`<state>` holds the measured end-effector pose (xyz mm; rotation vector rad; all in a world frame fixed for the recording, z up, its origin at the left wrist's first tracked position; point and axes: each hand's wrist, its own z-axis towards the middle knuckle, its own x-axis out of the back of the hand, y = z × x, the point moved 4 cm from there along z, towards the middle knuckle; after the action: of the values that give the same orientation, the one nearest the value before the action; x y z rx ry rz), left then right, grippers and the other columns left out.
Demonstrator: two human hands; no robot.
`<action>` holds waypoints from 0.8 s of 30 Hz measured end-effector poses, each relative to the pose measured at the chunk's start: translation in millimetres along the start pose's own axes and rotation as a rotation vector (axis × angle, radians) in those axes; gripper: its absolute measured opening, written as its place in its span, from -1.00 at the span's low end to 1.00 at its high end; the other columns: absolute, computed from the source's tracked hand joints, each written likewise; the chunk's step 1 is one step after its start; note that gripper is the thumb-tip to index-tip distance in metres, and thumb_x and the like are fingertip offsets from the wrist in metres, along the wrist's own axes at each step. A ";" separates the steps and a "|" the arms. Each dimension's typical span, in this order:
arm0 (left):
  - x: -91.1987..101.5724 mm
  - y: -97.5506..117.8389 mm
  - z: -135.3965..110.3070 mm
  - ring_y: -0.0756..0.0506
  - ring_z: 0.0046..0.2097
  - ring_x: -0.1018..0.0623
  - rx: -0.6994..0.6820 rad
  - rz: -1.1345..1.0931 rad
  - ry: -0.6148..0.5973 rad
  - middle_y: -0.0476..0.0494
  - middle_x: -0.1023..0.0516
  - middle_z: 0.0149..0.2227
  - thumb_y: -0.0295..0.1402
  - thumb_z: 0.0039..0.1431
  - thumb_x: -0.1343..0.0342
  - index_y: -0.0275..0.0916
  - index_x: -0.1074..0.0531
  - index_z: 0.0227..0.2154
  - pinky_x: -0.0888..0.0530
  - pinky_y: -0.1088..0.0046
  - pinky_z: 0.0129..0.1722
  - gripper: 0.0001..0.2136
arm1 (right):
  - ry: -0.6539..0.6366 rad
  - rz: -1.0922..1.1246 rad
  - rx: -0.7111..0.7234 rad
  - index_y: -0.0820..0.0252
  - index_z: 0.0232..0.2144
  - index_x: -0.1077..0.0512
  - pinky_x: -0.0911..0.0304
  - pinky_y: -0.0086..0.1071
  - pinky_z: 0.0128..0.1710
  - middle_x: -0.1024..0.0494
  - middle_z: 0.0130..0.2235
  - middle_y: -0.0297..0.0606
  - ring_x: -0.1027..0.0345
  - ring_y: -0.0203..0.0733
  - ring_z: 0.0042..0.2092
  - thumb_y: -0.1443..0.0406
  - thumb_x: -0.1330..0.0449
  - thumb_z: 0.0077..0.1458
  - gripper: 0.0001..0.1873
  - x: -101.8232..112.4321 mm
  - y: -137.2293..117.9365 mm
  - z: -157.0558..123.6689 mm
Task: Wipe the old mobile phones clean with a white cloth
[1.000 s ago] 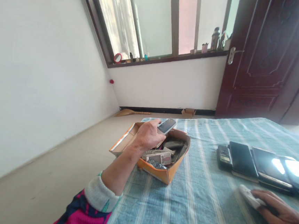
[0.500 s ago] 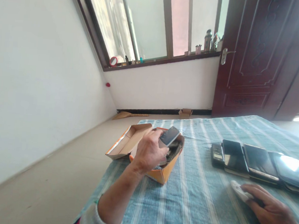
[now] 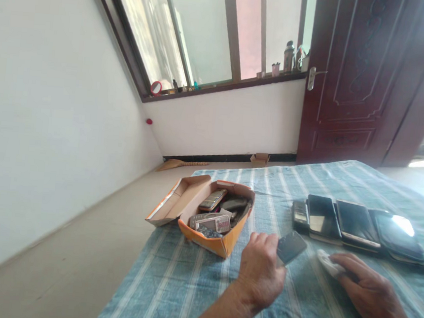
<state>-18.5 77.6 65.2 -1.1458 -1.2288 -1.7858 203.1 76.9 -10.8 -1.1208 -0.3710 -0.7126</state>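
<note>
On the striped cloth [image 3: 186,285], our left hand [image 3: 261,277] grips a dark phone [image 3: 291,247] near the row of phones [image 3: 357,223], its long end pointing at that row, and our right hand [image 3: 365,291] lies flat on a white phone [image 3: 331,265].

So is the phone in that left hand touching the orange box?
Apart. The head view shows the left hand holding the phone clear of the orange box, with a stretch of striped cloth showing between them.
</note>
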 end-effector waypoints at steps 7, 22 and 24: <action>-19.8 4.1 0.1 -0.20 -0.15 -0.40 0.026 0.011 -0.049 -0.16 -0.48 -0.24 -0.42 -0.10 -0.11 -0.22 -0.38 -0.27 -0.38 0.28 -0.10 -0.76 | -0.008 0.033 -0.035 0.01 -0.40 -0.55 -0.41 -0.40 -0.26 -0.62 -0.28 -0.37 -0.52 -0.13 -0.24 0.19 -0.07 -0.07 -0.74 1.3 -4.2 0.9; -30.9 6.6 -3.3 -0.20 -0.13 -0.38 0.006 -0.023 -0.087 -0.16 -0.48 -0.18 -0.43 -0.12 -0.11 -0.23 -0.39 -0.19 -0.37 0.27 -0.10 -0.67 | 0.023 0.003 -0.038 0.01 -0.42 -0.53 -0.40 -0.38 -0.23 -0.61 -0.27 -0.37 -0.51 -0.15 -0.23 0.22 -0.03 -0.04 -0.74 5.7 -11.8 1.7; -31.7 6.9 -3.7 -0.20 -0.13 -0.38 0.002 -0.021 -0.081 -0.16 -0.48 -0.18 -0.43 -0.12 -0.11 -0.23 -0.39 -0.18 -0.37 0.27 -0.10 -0.66 | 0.021 0.003 -0.046 0.01 -0.42 -0.53 -0.40 -0.38 -0.24 -0.61 -0.28 -0.37 -0.51 -0.15 -0.24 0.22 -0.03 -0.04 -0.75 6.6 -13.2 2.2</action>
<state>-1.3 73.4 37.8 -1.2193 -1.2939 -1.7681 199.0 73.4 3.1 -1.1563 -0.3365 -0.7331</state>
